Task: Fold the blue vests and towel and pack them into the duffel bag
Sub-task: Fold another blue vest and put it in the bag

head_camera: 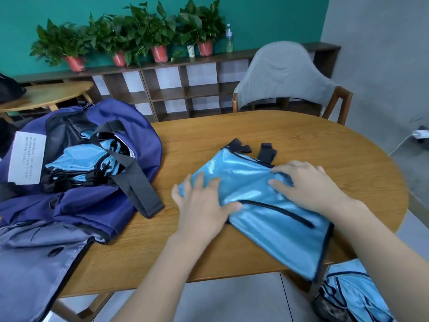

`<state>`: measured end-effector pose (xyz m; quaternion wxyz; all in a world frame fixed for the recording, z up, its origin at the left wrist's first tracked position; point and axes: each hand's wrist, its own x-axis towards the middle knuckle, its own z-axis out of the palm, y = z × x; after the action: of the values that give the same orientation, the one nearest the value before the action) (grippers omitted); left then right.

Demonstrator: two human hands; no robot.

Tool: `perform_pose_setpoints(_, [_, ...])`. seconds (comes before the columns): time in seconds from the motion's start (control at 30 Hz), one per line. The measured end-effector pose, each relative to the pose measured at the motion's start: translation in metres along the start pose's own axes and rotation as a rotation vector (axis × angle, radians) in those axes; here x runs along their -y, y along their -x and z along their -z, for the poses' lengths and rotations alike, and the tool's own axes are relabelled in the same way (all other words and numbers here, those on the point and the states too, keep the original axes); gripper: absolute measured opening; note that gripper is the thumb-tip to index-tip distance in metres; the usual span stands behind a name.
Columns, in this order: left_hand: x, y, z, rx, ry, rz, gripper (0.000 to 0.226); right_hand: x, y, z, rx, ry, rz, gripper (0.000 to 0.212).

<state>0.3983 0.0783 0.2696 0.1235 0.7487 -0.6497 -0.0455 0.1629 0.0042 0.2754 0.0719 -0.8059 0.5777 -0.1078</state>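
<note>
Folded vests (76,166) already fill your duffel bag (139,133); both flat, open hands press another vest (267,205); more await (355,296).

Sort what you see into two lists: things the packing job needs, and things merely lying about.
Job:
shiny light-blue vest under both hands
open navy fabric duffel bag
folded blue vests inside it
more blue vests, lower right

Lying about:
red-potted green plants
grey-covered wooden chair
clear spray bottle
</note>
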Motion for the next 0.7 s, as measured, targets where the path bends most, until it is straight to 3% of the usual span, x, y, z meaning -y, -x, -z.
perform_pose_setpoints(0.17, [0.015, -0.012, -0.009, -0.262, 0.035, -0.054, 0.049, -0.004, 0.017, 0.013, -0.065, -0.057, -0.028, 0.030])
perform_pose_setpoints(0.3, [0.009, -0.007, -0.020, -0.282, 0.272, -0.221, 0.031, 0.000, 0.024, 0.009, -0.235, -0.023, 0.052, 0.030])
perform_pose_setpoints(0.4, [-0.001, -0.002, -0.025, -0.176, 0.296, -0.339, 0.041, 0.017, 0.022, -0.001, -0.293, -0.119, 0.243, 0.020])
perform_pose_setpoints(0.47, [-0.006, 0.003, -0.026, -0.051, 0.196, -0.320, 0.058, 0.031, 0.018, -0.011, -0.163, -0.144, 0.317, 0.032])
perform_pose_setpoints(0.57, [-0.008, 0.009, -0.025, 0.068, 0.037, -0.280, 0.077, 0.032, 0.009, -0.026, 0.001, -0.062, 0.227, 0.054])
perform_pose_setpoints(0.7, [-0.005, 0.020, -0.025, 0.153, -0.097, -0.262, 0.088, 0.011, 0.003, -0.028, 0.033, 0.058, 0.098, 0.074])
